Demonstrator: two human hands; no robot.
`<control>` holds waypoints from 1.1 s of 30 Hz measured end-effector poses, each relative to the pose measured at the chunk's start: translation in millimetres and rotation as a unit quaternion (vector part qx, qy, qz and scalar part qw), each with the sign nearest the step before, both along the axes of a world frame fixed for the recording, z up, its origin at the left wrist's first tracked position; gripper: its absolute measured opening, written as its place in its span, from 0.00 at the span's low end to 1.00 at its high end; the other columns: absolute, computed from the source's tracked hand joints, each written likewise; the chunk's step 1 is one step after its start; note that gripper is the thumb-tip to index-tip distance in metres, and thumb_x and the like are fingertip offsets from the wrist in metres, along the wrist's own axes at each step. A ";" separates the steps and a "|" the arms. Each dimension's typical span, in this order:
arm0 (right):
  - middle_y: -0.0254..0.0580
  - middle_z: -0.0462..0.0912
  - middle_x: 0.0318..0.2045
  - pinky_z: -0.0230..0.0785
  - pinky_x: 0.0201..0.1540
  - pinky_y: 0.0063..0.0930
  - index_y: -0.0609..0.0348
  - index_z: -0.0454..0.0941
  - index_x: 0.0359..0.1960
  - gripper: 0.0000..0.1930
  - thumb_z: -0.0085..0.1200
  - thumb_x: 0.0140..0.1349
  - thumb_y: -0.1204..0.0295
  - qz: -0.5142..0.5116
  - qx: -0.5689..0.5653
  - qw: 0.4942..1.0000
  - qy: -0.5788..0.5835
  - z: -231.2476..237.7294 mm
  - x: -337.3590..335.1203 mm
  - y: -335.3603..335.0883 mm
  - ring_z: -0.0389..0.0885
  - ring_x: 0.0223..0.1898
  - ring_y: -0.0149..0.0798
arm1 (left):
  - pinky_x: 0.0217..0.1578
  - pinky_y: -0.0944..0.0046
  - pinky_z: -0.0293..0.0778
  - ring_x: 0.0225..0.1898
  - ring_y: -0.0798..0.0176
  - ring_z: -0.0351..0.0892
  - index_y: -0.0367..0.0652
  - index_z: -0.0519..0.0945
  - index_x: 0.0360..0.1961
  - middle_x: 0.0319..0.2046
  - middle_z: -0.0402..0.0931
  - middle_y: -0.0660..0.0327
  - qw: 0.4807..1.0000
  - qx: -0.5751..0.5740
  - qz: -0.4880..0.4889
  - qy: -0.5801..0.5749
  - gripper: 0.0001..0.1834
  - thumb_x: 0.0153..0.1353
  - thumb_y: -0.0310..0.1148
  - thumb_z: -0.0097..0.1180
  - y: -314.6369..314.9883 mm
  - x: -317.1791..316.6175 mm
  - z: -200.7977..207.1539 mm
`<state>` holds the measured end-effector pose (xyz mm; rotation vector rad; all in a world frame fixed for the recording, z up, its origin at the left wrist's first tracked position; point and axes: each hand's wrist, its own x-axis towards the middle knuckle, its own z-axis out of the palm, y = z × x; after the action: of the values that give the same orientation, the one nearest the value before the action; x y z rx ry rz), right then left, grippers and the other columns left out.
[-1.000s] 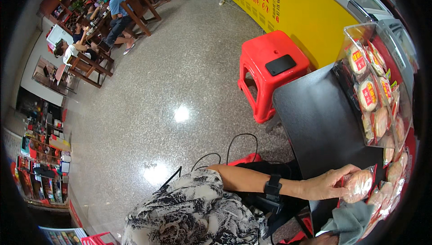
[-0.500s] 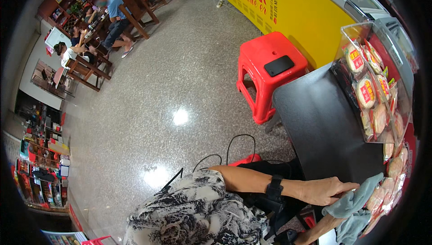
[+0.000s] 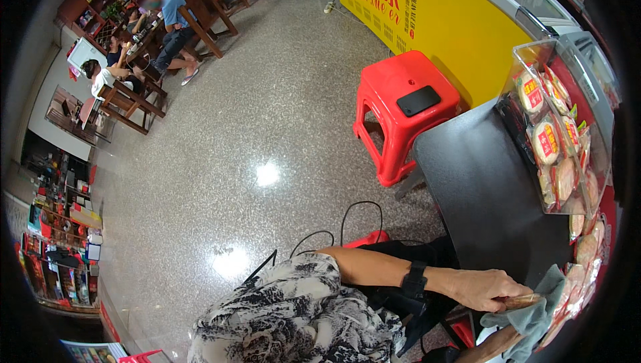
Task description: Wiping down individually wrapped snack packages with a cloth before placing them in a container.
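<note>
Brown flat pack (image 3: 521, 301), seen nearly edge-on, at lower right, held against a grey-green cloth (image 3: 549, 289).

Left to right. Far off at left, a wooden chair (image 3: 130, 105) and a seated person in blue (image 3: 175, 6), well apart from this work. Next, a red stool (image 3: 394, 73) with a dark phone-like slab (image 3: 418, 100) on its seat, near the corner of a black tabletop (image 3: 481, 176). Left hand (image 3: 491, 289): fingers bent together, pinching the pack's near end (thumb partly out of my sight). Right hand (image 3: 509, 338): mostly lost behind the cloth; I cannot tell how its fingers are set. Beyond, a clear case (image 3: 534, 45) holding packaged round cakes (image 3: 546, 143); below it, loose packs (image 3: 587, 251) lie along the table's far side.

Progress, as I judge it: one pack midway through handling, the cloth right at it, not yet set down. Cakes in the case look settled; the loose ones lie outside. Which have had the cloth, I cannot tell (wrappers look much alike from here).
</note>
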<state>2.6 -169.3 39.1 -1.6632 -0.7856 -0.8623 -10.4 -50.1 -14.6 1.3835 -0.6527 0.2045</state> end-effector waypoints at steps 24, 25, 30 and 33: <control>0.49 0.68 0.37 0.55 0.55 0.44 0.64 0.65 0.39 0.19 0.37 0.61 0.57 0.024 0.065 0.994 0.090 -72.5 64.1 -97.4 0.65 0.43 0.44 | 0.44 0.56 0.64 0.43 0.53 0.68 0.31 0.67 0.47 0.38 0.70 0.49 1.000 -0.008 -0.010 0.015 0.28 0.43 0.32 0.55 2.9 -2.9 8.5; 0.49 0.68 0.38 0.55 0.55 0.43 0.64 0.65 0.39 0.19 0.37 0.61 0.57 0.025 0.067 0.993 0.094 -81.4 79.1 -110.9 0.65 0.43 0.44 | 0.43 0.56 0.64 0.43 0.53 0.67 0.31 0.66 0.47 0.37 0.69 0.50 1.000 0.007 -0.010 0.018 0.29 0.42 0.33 0.56 4.5 -4.2 10.8; 0.50 0.68 0.39 0.55 0.55 0.43 0.65 0.64 0.41 0.20 0.37 0.61 0.57 0.031 0.078 0.990 0.116 -66.5 45.9 -73.2 0.65 0.44 0.44 | 0.41 0.56 0.63 0.40 0.53 0.67 0.32 0.69 0.44 0.34 0.69 0.52 1.000 0.012 -0.009 0.022 0.25 0.45 0.35 0.57 -4.1 1.4 -3.6; 0.50 0.68 0.40 0.54 0.56 0.43 0.65 0.64 0.42 0.20 0.37 0.61 0.57 0.035 0.085 0.988 0.126 -81.0 60.5 -100.4 0.65 0.45 0.44 | 0.39 0.57 0.63 0.38 0.55 0.67 0.33 0.71 0.42 0.33 0.70 0.54 0.999 0.014 -0.018 0.022 0.21 0.48 0.35 0.56 -2.8 0.5 -3.2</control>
<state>63.2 -269.7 -42.0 -1.5462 -0.5760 -0.6360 -10.0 -52.9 -17.8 1.3972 -0.6450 0.1356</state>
